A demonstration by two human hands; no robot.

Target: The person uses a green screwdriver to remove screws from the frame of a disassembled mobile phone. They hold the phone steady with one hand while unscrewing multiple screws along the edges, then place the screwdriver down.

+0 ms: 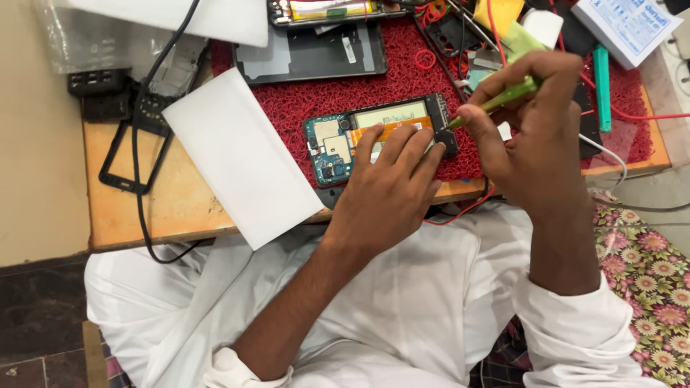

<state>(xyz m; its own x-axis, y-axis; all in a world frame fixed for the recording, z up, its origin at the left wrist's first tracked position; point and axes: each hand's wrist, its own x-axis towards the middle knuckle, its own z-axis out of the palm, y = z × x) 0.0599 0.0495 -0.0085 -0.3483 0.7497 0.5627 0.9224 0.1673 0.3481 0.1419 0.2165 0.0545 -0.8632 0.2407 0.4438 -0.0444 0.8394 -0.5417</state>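
Observation:
An opened phone (pixel 338 140) lies on a red mat (pixel 402 72), its blue circuit board, battery and an orange flex strip exposed. My left hand (pixel 388 187) presses flat on the phone's near side, fingers spread over the strip. My right hand (pixel 535 136) grips a green-handled screwdriver (pixel 503 99) like a pen. Its tip rests at the phone's right end.
A white sheet (pixel 241 154) lies left of the phone on the wooden table (pixel 165 208). A black phone frame (pixel 133 154) and cable sit at the left. Another opened phone (pixel 323 11), a dark back cover (pixel 309 54), red wires and a teal tool (pixel 601 86) lie behind.

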